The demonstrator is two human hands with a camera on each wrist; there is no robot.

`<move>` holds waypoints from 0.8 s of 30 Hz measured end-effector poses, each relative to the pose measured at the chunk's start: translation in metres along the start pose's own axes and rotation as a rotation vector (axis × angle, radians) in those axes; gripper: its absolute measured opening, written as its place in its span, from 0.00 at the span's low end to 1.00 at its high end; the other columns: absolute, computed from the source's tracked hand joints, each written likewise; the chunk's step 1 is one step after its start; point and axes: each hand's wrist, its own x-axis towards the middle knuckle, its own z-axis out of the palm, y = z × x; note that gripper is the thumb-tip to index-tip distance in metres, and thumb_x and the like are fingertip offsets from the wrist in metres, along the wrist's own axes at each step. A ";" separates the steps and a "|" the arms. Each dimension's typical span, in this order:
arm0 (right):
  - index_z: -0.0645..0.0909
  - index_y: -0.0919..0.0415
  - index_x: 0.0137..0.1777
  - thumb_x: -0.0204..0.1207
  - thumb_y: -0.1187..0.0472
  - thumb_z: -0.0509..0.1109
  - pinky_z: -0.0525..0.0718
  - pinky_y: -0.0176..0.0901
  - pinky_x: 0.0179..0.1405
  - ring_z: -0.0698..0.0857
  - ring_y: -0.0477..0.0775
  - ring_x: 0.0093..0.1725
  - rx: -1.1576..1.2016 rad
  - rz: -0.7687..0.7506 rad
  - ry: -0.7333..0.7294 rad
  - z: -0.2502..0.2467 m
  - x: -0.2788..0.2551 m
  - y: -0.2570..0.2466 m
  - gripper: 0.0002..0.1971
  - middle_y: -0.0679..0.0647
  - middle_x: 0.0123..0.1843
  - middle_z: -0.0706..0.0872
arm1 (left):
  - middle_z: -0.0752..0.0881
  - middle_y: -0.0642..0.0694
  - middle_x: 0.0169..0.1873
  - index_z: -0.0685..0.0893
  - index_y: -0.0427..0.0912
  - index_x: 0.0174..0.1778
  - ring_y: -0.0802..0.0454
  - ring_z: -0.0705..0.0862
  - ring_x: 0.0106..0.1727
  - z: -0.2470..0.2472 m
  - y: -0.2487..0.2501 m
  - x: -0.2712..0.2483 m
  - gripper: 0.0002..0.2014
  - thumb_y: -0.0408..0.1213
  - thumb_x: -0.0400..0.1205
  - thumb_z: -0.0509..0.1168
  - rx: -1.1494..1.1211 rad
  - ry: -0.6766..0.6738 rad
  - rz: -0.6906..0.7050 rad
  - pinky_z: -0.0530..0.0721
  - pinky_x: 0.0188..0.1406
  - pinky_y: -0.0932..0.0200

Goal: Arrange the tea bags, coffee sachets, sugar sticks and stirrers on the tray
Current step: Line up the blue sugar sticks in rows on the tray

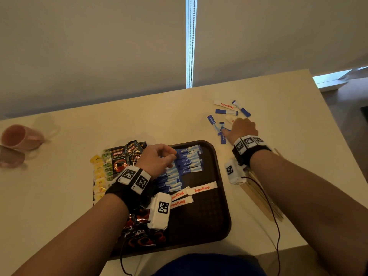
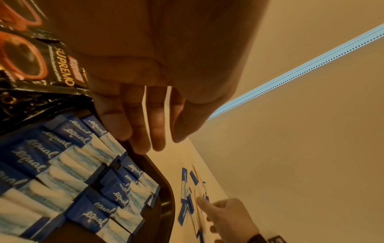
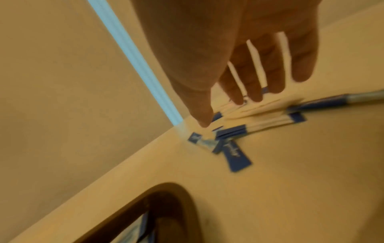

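Cream desk across the middle of the head view. Dark brown tray at lower centre, already carrying blue sugar sticks in overlapping rows at its upper middle, black coffee sachets to their left, yellow and green tea bags along the left edge, white Tapa King sachets below the blue rows. Pale wooden stirrers off the tray, lower right, half hidden under the right forearm. Two pink mugs at far left, blurred. Loose sugar sticks scattered at upper right, clear of the tray.

Left hand hovering over the blue rows, fingers loosely curled, apparently holding nothing. Right hand down on the scattered sticks, fingers extended and spread in the blurred wrist view, thumb tip beside a blue end; no stick visibly pinched, so an open grip.

Likely handling: very light, thin paper tubes, slick on the smooth desk, soft enough to crease or burst if squeezed mid-length. Best slid together first, then pinched near the flat sealed ends or lifted by an edge.
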 end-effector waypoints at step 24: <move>0.72 0.63 0.72 0.81 0.40 0.64 0.77 0.59 0.66 0.74 0.67 0.71 0.002 -0.013 -0.069 0.018 0.011 -0.022 0.30 0.63 0.73 0.72 | 0.91 0.38 0.45 0.86 0.47 0.45 0.48 0.90 0.40 -0.004 0.001 0.006 0.05 0.31 0.83 0.69 -0.023 -0.014 -0.033 0.88 0.38 0.52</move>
